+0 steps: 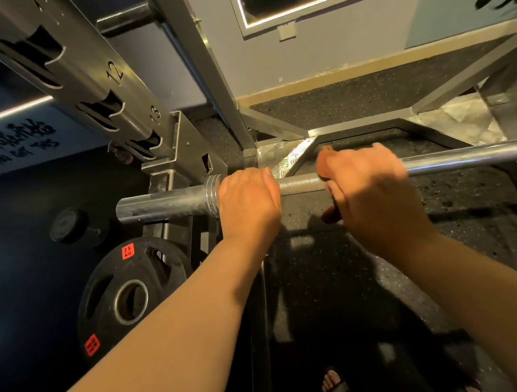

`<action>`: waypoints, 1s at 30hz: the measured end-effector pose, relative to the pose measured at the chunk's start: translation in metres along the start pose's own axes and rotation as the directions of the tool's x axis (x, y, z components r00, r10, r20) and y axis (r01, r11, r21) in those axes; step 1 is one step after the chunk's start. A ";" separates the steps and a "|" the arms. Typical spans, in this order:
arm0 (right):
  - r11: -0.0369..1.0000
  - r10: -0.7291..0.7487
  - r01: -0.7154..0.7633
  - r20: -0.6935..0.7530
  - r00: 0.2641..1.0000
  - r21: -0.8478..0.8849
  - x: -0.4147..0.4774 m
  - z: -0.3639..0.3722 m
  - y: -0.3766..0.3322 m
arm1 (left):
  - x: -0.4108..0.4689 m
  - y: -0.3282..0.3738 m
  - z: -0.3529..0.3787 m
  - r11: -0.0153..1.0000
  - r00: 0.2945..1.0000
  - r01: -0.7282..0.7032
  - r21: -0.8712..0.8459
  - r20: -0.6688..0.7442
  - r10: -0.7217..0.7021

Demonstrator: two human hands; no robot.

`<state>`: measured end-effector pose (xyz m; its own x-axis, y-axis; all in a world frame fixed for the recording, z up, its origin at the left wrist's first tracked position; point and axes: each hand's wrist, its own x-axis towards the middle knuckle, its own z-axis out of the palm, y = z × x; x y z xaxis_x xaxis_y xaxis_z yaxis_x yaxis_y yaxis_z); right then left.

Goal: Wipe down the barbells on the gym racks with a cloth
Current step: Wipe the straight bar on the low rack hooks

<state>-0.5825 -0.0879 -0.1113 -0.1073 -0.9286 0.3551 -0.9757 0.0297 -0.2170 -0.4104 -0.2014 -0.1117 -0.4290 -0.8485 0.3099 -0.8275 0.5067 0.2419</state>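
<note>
Barbell (301, 185) runs straight across the view at the foot of the rack (74, 70), its sleeve (162, 204) sticking out to the left and the shaft running off to the right edge; exactly what it rests on is hidden. Left hand (248, 196) is over the top of the shaft, tight against the collar (212, 192), fingers curled right round it. Right hand (370, 190) sits just along from it, fist closed on the bar with the cloth (324, 162) bunched inside, brown corners poking out above and below. Between the hands shows a bare strip of knurling.

How will it handle? Steel, long and stiff, and surely heavy, so wiping pressure shouldn't shift it, though it could roll where it lies. That makes the left hand's spot a good one: on the shaft beside the collar, not out on the sleeve, which likely spins. The knurl looks rough enough to drag at the cloth, while the smooth chrome to the right should let it glide. The cloth itself is soft and limp, best kept wrapped round the bar. A 25 kg plate (127, 251) sits well below on the left
</note>
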 end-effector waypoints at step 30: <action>0.995 -0.098 0.099 -0.051 0.994 0.008 0.003 0.012 -0.015 | 0.003 0.000 0.000 0.960 0.996 -0.034 0.278 0.087 0.010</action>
<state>-0.5664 -0.0959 -0.1179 -0.0203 -0.9069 0.4209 -0.9800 -0.0653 -0.1882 -0.4115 -0.2041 -0.1107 -0.4671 -0.8535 0.2311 -0.8805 0.4728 -0.0335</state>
